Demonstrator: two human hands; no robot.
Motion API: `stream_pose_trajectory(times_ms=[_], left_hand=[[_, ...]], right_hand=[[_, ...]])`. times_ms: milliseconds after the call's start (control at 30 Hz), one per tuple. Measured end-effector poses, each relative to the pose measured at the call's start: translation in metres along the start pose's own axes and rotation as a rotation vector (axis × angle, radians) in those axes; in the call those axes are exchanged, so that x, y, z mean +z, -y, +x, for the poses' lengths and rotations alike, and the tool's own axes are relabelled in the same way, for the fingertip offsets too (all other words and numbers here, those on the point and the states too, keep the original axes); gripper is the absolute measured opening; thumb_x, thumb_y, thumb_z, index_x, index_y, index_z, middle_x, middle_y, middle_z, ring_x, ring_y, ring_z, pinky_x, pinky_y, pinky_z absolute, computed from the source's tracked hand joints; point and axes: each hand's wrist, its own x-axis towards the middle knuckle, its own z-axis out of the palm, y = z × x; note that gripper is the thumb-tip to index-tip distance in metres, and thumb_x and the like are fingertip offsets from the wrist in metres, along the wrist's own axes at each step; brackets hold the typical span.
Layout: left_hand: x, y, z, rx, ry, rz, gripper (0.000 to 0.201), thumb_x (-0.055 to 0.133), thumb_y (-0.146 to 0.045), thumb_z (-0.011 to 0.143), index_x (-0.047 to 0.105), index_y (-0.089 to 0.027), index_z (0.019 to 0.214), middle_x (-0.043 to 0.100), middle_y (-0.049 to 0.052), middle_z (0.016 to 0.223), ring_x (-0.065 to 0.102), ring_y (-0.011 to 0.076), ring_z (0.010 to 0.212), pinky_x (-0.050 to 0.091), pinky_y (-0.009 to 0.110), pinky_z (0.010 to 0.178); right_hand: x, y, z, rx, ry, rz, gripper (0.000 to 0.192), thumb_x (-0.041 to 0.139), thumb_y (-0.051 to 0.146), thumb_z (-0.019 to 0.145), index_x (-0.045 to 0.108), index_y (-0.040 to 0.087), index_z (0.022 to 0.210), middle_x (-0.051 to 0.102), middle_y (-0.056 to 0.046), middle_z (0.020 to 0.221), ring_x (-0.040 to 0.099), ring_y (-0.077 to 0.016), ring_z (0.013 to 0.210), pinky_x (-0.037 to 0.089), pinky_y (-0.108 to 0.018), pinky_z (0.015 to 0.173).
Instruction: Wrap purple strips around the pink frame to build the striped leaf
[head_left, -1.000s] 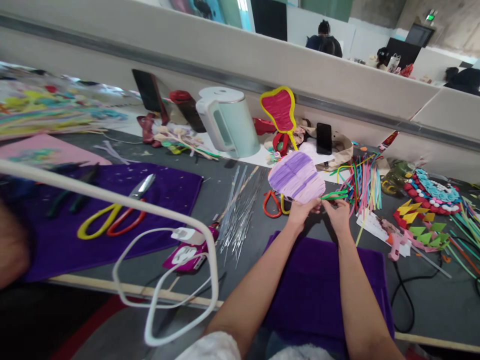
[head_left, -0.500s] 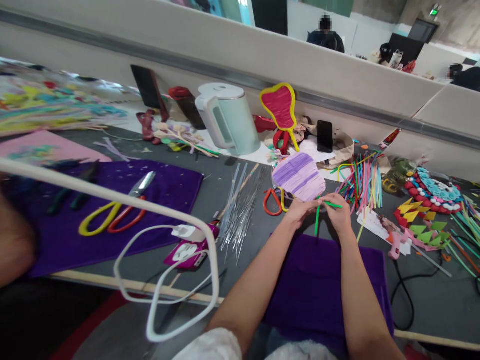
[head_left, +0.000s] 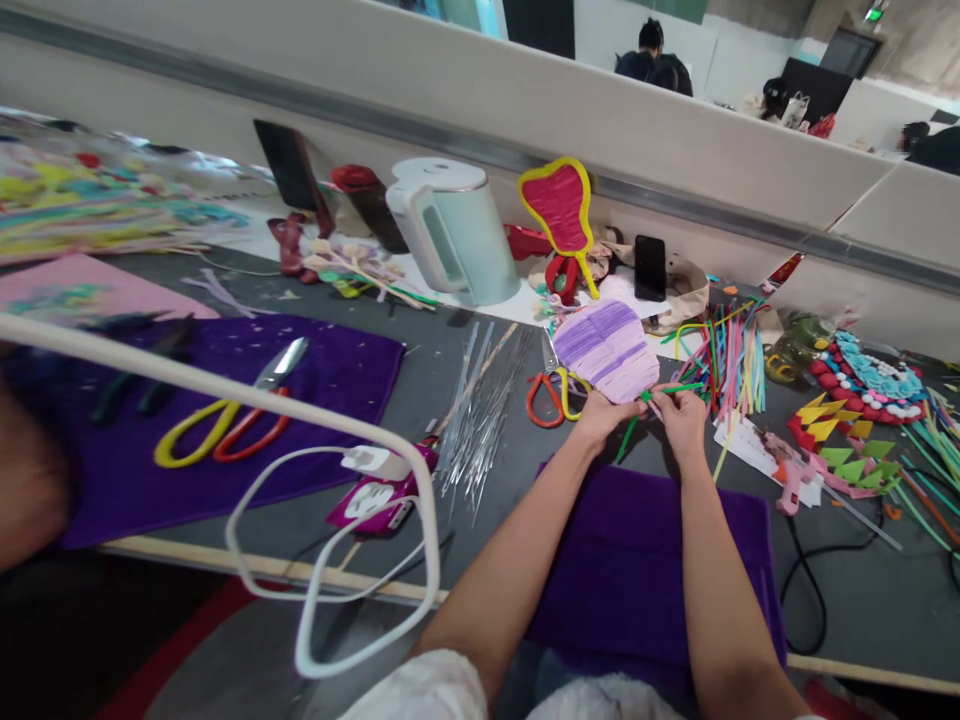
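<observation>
A rounded panel striped in light and dark purple (head_left: 606, 350), which looks made of pipe cleaners, is tilted up beyond my hands. My left hand (head_left: 602, 418) is closed at its lower edge, thumb and fingers pinching there. My right hand (head_left: 681, 418) pinches a green pipe cleaner (head_left: 628, 440) at the same edge. One green end points right past the right fingers, and another hangs down between the hands. The fingertips partly hide where green meets purple. Below my wrists lies a folded purple cloth (head_left: 652, 560).
Scissors (head_left: 546, 398) lie just left of the panel, near silvery wires (head_left: 487, 420). A kettle (head_left: 454, 230) and a phone (head_left: 649, 268) stand behind. Coloured pipe cleaners (head_left: 735, 360) and a pink glue gun (head_left: 793, 480) are to the right. A white cable (head_left: 431, 520) loops at left.
The purple panel has shifted slightly right and tilted. The hanging green end has swung leftward, and the other end reaches farther right past my right fingers.
</observation>
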Motion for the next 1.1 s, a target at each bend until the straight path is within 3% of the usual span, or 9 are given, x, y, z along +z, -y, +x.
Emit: stream_pose_trajectory(times_ms=[267, 533, 633, 767, 933, 1100], left_hand=[[-0.001, 0.004, 0.001, 0.064, 0.044, 0.015, 0.037, 0.084, -0.021, 0.051, 0.072, -0.010, 0.084, 0.071, 0.008, 0.078, 0.063, 0.0187, 0.066, 0.054, 0.034, 0.067], [0.001, 0.009, 0.001, 0.057, 0.007, -0.009, 0.039, 0.085, -0.021, 0.049, 0.072, -0.010, 0.084, 0.072, 0.007, 0.077, 0.064, 0.0185, 0.064, 0.053, 0.034, 0.066], [0.003, 0.007, 0.001, 0.047, -0.074, -0.034, 0.039, 0.085, -0.022, 0.048, 0.072, -0.011, 0.083, 0.071, 0.006, 0.076, 0.063, 0.0179, 0.063, 0.053, 0.034, 0.064], [0.003, 0.002, 0.001, 0.033, -0.180, -0.098, 0.040, 0.086, -0.019, 0.044, 0.071, -0.011, 0.081, 0.071, 0.005, 0.075, 0.062, 0.0175, 0.063, 0.054, 0.034, 0.063], [0.003, 0.000, 0.002, 0.053, -0.190, -0.106, 0.037, 0.085, -0.019, 0.046, 0.071, -0.010, 0.079, 0.070, 0.005, 0.073, 0.061, 0.0158, 0.061, 0.053, 0.031, 0.061], [0.001, 0.003, 0.003, 0.086, -0.176, -0.101, 0.032, 0.084, -0.020, 0.050, 0.071, -0.011, 0.077, 0.068, 0.005, 0.068, 0.061, 0.0151, 0.059, 0.051, 0.029, 0.061]], right_hand=[[0.003, 0.003, 0.000, 0.359, 0.039, 0.482, 0.024, 0.076, 0.031, 0.056, 0.065, 0.016, 0.071, 0.065, 0.002, 0.058, 0.060, -0.0133, 0.054, 0.051, -0.028, 0.061], [-0.001, 0.001, 0.001, 0.431, 0.096, 0.468, 0.030, 0.079, 0.035, 0.055, 0.066, 0.015, 0.072, 0.065, 0.001, 0.057, 0.057, -0.0127, 0.051, 0.047, -0.026, 0.052], [0.002, 0.001, 0.000, 0.299, -0.014, 0.333, 0.031, 0.075, 0.039, 0.061, 0.061, 0.017, 0.078, 0.065, 0.001, 0.063, 0.059, -0.0137, 0.055, 0.047, -0.026, 0.053], [0.005, 0.007, -0.005, 0.003, -0.190, -0.017, 0.023, 0.066, 0.040, 0.075, 0.060, 0.018, 0.078, 0.063, 0.000, 0.069, 0.058, -0.0140, 0.063, 0.047, -0.027, 0.062], [0.009, 0.015, -0.013, -0.312, -0.084, -0.225, 0.019, 0.056, 0.034, 0.086, 0.068, 0.020, 0.089, 0.067, -0.005, 0.087, 0.062, -0.0164, 0.081, 0.049, -0.029, 0.075], [0.012, 0.016, -0.015, -0.404, -0.056, -0.311, 0.021, 0.053, 0.030, 0.089, 0.070, 0.018, 0.092, 0.068, -0.008, 0.089, 0.064, -0.0170, 0.084, 0.050, -0.029, 0.078]])
